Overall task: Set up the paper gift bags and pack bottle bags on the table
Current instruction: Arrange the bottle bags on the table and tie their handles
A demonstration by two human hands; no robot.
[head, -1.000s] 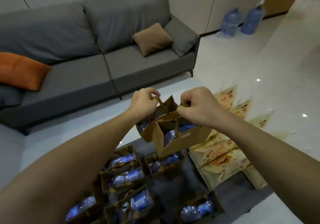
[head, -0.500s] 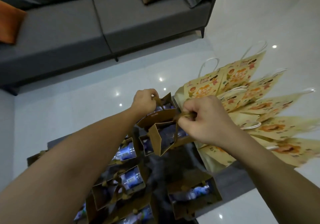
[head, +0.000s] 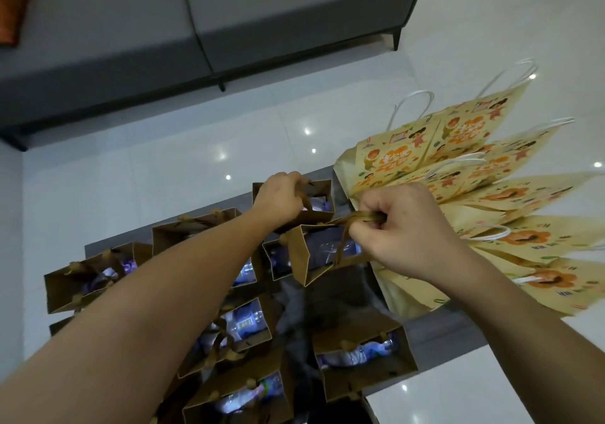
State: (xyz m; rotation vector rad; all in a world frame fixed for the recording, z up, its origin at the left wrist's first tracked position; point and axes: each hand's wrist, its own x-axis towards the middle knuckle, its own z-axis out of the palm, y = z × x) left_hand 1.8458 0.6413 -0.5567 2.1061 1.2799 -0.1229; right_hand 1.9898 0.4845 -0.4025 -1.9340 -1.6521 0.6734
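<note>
I hold two small brown kraft bottle bags above the dark grey table (head: 451, 335). My left hand (head: 278, 198) grips the twisted handles of the farther brown bag (head: 319, 215). My right hand (head: 406, 230) pinches the brown handles of the nearer brown bag (head: 299, 256), which has plastic water bottles inside. Several more brown bags with bottles (head: 363, 355) stand open on the table below my arms. A fan of flat yellow printed gift bags (head: 465, 168) with white cord handles lies on the table's right side.
A grey sofa (head: 196, 24) stands beyond the table across a glossy white tile floor (head: 163, 168). An orange cushion (head: 13, 4) lies at its left end. The yellow bags overhang the table's right edge.
My view has tilted down from the sofa toward the table. Both hands keep their grip on the two brown bags, which have sunk closer to the bags on the table.
</note>
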